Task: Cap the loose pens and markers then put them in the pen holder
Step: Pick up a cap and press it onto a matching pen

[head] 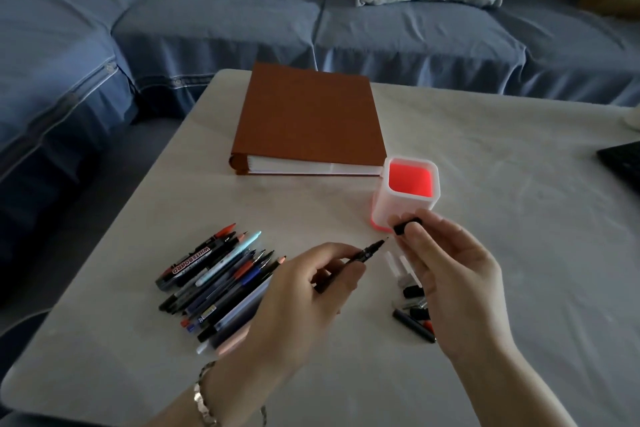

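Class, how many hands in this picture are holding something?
2. The left hand, beside the pen pile, holds an uncapped black pen. The right hand, in front of the pen holder, pinches a black cap.

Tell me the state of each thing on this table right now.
Pen, uncapped, held in left hand.
Cap, off the pen, pinched by right hand.
Pen holder, upright, no pens visible inside.
Book, closed.
Pile of pens, lying loose, several uncapped.
Loose caps, unattached, lying beside right hand.
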`<action>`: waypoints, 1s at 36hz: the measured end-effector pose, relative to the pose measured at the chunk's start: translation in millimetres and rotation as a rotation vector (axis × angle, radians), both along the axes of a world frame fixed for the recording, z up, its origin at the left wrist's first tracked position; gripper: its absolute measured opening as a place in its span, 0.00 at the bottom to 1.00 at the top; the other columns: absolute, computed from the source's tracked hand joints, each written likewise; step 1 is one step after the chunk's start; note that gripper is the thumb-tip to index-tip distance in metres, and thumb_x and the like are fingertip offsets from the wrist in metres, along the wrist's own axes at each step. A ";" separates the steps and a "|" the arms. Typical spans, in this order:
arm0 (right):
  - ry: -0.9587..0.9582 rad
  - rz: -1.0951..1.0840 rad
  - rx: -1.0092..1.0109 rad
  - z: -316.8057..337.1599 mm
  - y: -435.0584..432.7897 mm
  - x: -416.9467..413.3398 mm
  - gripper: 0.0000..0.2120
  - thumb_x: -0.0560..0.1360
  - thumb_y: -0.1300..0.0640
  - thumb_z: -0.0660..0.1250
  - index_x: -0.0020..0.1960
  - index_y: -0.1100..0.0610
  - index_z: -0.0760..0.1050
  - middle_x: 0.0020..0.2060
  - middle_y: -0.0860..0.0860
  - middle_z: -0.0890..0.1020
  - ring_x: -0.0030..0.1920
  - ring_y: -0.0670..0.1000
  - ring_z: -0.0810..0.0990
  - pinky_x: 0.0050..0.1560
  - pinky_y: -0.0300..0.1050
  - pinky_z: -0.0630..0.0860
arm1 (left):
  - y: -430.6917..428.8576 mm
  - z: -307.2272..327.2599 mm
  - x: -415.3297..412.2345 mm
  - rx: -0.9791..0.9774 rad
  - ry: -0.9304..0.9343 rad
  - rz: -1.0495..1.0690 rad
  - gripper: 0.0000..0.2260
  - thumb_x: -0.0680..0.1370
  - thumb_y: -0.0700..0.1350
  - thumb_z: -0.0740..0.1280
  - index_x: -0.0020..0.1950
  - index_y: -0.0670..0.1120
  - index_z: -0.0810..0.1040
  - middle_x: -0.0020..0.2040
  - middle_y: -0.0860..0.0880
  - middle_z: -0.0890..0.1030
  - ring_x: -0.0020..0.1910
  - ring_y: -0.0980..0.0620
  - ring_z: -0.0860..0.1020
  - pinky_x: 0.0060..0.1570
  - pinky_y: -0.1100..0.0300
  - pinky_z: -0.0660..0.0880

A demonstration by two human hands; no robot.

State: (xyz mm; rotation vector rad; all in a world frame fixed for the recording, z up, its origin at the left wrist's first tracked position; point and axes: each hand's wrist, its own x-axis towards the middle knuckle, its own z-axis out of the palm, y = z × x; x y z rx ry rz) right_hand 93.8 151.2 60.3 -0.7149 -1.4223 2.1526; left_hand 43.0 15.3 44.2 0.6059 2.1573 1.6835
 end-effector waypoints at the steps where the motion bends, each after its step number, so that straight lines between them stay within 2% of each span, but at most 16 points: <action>1: -0.010 0.003 0.014 -0.6 0.1 -0.1 0.07 0.61 0.58 0.69 0.38 0.51 0.83 0.37 0.50 0.86 0.45 0.49 0.84 0.53 0.42 0.78 | 0.2 -0.5 0.0 0.004 -0.008 0.003 0.07 0.74 0.43 0.67 0.43 0.55 0.79 0.36 0.51 0.80 0.27 0.58 0.72 0.31 0.65 0.72; 5: -0.044 0.037 0.042 -2.7 1.1 0.7 0.06 0.63 0.60 0.69 0.37 0.52 0.82 0.37 0.50 0.86 0.44 0.48 0.84 0.50 0.39 0.79 | 2.3 -2.3 -1.0 -0.006 0.023 0.006 0.06 0.74 0.43 0.67 0.43 0.54 0.79 0.36 0.49 0.80 0.27 0.58 0.72 0.31 0.63 0.72; 11: -0.082 0.125 0.079 -4.5 -2.2 3.3 0.07 0.67 0.67 0.68 0.41 0.57 0.80 0.35 0.51 0.86 0.38 0.45 0.84 0.40 0.32 0.77 | 3.1 -6.0 -2.4 -0.052 0.100 -0.043 0.06 0.74 0.44 0.67 0.44 0.55 0.80 0.33 0.59 0.79 0.31 0.61 0.74 0.34 0.68 0.71; 13: -0.125 0.139 0.133 -7.4 0.1 6.2 0.07 0.68 0.66 0.69 0.41 0.55 0.81 0.35 0.48 0.86 0.37 0.42 0.83 0.39 0.31 0.77 | 2.2 -8.4 -4.0 -0.092 0.149 -0.051 0.02 0.74 0.45 0.68 0.43 0.50 0.81 0.32 0.57 0.78 0.31 0.61 0.74 0.32 0.70 0.68; 17: -0.191 0.183 0.266 -11.2 8.4 14.3 0.11 0.67 0.66 0.70 0.39 0.50 0.83 0.35 0.45 0.86 0.33 0.39 0.80 0.35 0.29 0.75 | -1.5 -17.0 -6.2 -0.191 0.298 -0.108 0.06 0.72 0.51 0.67 0.43 0.50 0.81 0.31 0.54 0.75 0.33 0.58 0.73 0.31 0.71 0.65; 20: -0.224 0.221 0.343 -14.1 10.8 19.6 0.15 0.67 0.67 0.71 0.33 0.47 0.83 0.31 0.45 0.85 0.30 0.41 0.79 0.30 0.30 0.75 | -3.0 -24.7 -4.2 -0.178 0.288 -0.162 0.09 0.72 0.55 0.64 0.44 0.50 0.79 0.31 0.52 0.75 0.32 0.56 0.72 0.30 0.67 0.65; 23: -0.219 0.270 0.392 -21.3 11.5 23.9 0.16 0.65 0.72 0.71 0.34 0.51 0.82 0.30 0.46 0.85 0.30 0.41 0.81 0.34 0.27 0.75 | -5.1 -32.4 2.5 -0.192 0.260 -0.197 0.11 0.72 0.55 0.62 0.41 0.48 0.77 0.31 0.48 0.76 0.31 0.52 0.72 0.31 0.58 0.68; 25: -0.225 0.312 0.395 -26.3 11.6 26.7 0.16 0.65 0.74 0.70 0.33 0.52 0.82 0.30 0.48 0.85 0.30 0.41 0.81 0.34 0.28 0.75 | -6.0 -34.2 6.8 -0.194 0.173 -0.206 0.11 0.72 0.53 0.65 0.38 0.46 0.78 0.31 0.48 0.77 0.30 0.53 0.73 0.30 0.60 0.69; 28: -0.195 0.364 0.375 -31.8 13.0 29.6 0.19 0.64 0.76 0.69 0.31 0.51 0.83 0.30 0.48 0.85 0.31 0.42 0.82 0.34 0.28 0.75 | -6.4 -33.1 7.3 -0.130 -0.171 -0.243 0.10 0.73 0.43 0.69 0.32 0.44 0.79 0.23 0.53 0.73 0.23 0.58 0.67 0.25 0.67 0.62; 30: -0.168 0.407 0.390 -32.7 15.4 29.9 0.20 0.64 0.76 0.69 0.32 0.51 0.83 0.31 0.49 0.85 0.33 0.43 0.83 0.36 0.29 0.76 | -6.3 -33.5 4.0 -0.105 -0.424 -0.277 0.11 0.72 0.44 0.69 0.36 0.37 0.80 0.26 0.46 0.73 0.22 0.56 0.64 0.23 0.66 0.60; 32: -0.172 0.450 0.412 -34.0 19.1 29.6 0.19 0.64 0.76 0.69 0.33 0.51 0.83 0.32 0.49 0.85 0.34 0.43 0.83 0.36 0.29 0.76 | -6.5 -33.1 0.5 -0.121 -0.529 -0.289 0.13 0.70 0.46 0.69 0.40 0.34 0.80 0.30 0.42 0.73 0.23 0.55 0.65 0.22 0.66 0.60; 34: -0.213 0.498 0.486 -39.1 23.5 28.3 0.20 0.64 0.75 0.70 0.33 0.49 0.83 0.33 0.48 0.85 0.34 0.43 0.82 0.37 0.30 0.76 | -6.9 -36.0 -3.2 -0.206 -0.389 -0.300 0.11 0.69 0.49 0.70 0.37 0.40 0.81 0.29 0.43 0.74 0.24 0.53 0.66 0.24 0.64 0.61; 36: -0.276 0.555 0.674 -47.1 26.2 27.9 0.21 0.65 0.70 0.73 0.34 0.42 0.82 0.35 0.42 0.84 0.35 0.40 0.82 0.40 0.30 0.75 | -8.0 -39.5 -6.7 -0.364 -0.076 -0.345 0.08 0.71 0.51 0.69 0.38 0.48 0.81 0.30 0.46 0.77 0.27 0.51 0.70 0.28 0.58 0.66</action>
